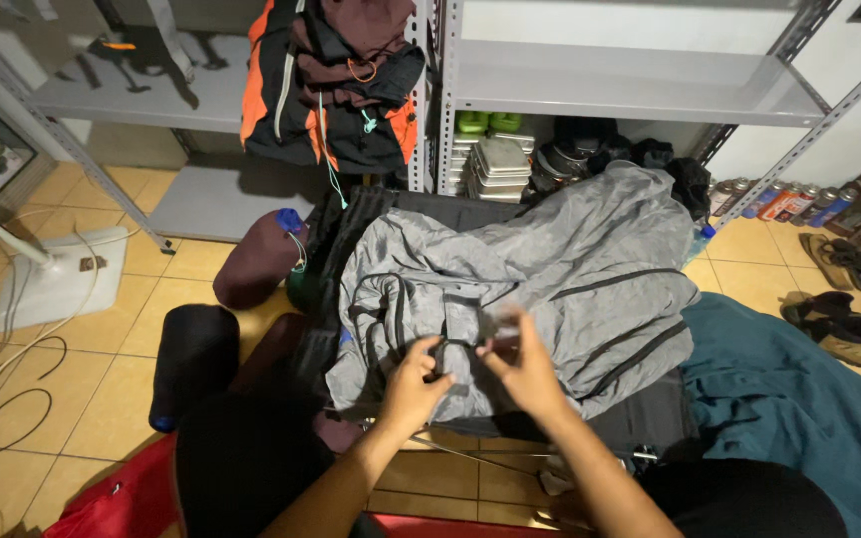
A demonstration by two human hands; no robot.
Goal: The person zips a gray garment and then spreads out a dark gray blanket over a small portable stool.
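A grey jacket (550, 269) with black zippers lies spread over a black bag on the floor. My left hand (415, 384) pinches a black strap or zipper piece at the jacket's lower edge. Just to its right, my right hand (524, 367) holds the grey fabric, fingers curled and slightly blurred. The hands are close together, almost touching.
A teal cloth (799, 399) lies at the right, a maroon roll (256, 264) and a black roll (191, 364) at the left. Metal shelving (630, 90) stands behind with stacked tins and a hanging orange-black jacket (331, 80). Shoes (844, 334), cans, a white fan base (57, 284) and cables lie around.
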